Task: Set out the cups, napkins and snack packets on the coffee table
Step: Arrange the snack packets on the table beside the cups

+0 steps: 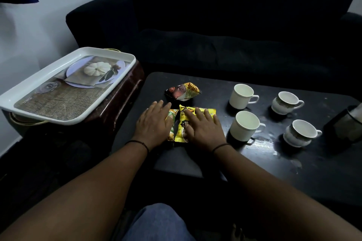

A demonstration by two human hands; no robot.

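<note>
Both hands, left [154, 123] and right [203, 127], press flat on two snack packets [181, 125]: light, crinkly, slippery; best pinched at sealed edges.

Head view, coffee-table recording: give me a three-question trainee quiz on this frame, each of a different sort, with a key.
1. How many white ceramic cups stand on the black coffee table?
2. True or false: the white rectangular printed tray lies on the coffee table.
3. What does the right hand rest on? A) a cup B) the yellow snack packet C) the tray

Key
1. Four.
2. False; it sits on the dark wooden side stand.
3. B; the left hand lies flat on the green-and-yellow snack packet beside it.
</note>
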